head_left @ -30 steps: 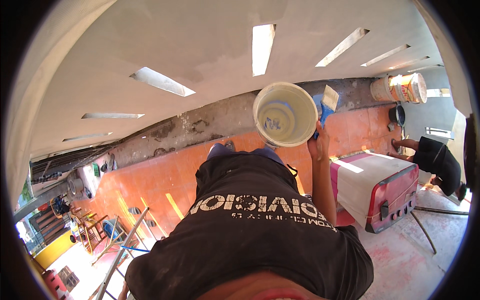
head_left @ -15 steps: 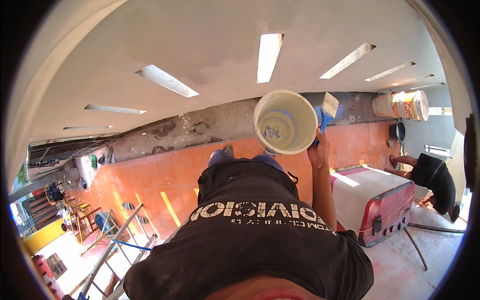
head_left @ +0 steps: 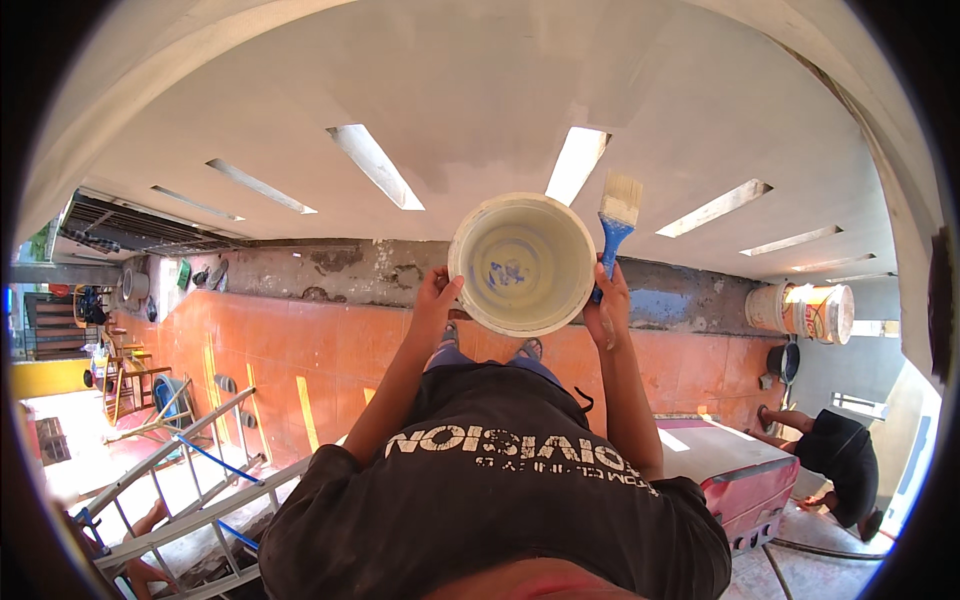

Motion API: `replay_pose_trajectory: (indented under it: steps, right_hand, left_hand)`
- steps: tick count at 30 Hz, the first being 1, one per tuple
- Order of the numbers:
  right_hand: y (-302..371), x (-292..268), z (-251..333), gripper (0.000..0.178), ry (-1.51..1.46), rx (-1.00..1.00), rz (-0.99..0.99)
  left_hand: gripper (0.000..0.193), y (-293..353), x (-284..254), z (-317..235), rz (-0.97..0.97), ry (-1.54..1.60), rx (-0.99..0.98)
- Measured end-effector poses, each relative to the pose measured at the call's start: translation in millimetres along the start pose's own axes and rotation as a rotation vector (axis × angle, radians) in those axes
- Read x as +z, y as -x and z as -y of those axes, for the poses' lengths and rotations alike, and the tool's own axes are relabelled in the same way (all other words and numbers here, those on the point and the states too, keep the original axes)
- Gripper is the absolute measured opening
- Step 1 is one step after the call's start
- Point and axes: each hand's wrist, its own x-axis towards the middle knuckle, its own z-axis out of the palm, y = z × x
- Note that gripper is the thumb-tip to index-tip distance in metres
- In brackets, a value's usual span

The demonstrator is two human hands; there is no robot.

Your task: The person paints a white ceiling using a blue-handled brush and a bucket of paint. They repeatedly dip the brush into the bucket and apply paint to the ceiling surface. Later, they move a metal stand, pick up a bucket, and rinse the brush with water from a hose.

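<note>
Slotted wall [head_left: 470, 95] at 12 o'clock from the person [head_left: 490, 510], orange floor [head_left: 340, 340] below. Pale bucket [head_left: 522, 305] I'm watching: also at 12, between both hands. Left hand [head_left: 436, 297] gripping its rim at 8; right hand [head_left: 608, 308] against it at 4, wrapped round blue-handled brush [head_left: 614, 232], bristles up. Metal ladder [head_left: 205, 513] at person's 8.
</note>
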Motion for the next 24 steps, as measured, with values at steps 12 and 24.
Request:
replay_pose_trajectory:
  steps: [12, 24]
  right_hand:
    - [-33.9, 99.6, -2.6, 0.021, 0.435, -0.231, -0.13]
    - [-119.8, 208.5, 44.3, 0.021, 0.135, -0.463, 0.113]
  left_hand:
    - [0.024, 4.6, -93.7, -2.6, -0.026, 0.333, 0.145]
    - [0.03, -12.6, -191.2, -33.0, 0.067, 0.13, 0.139]
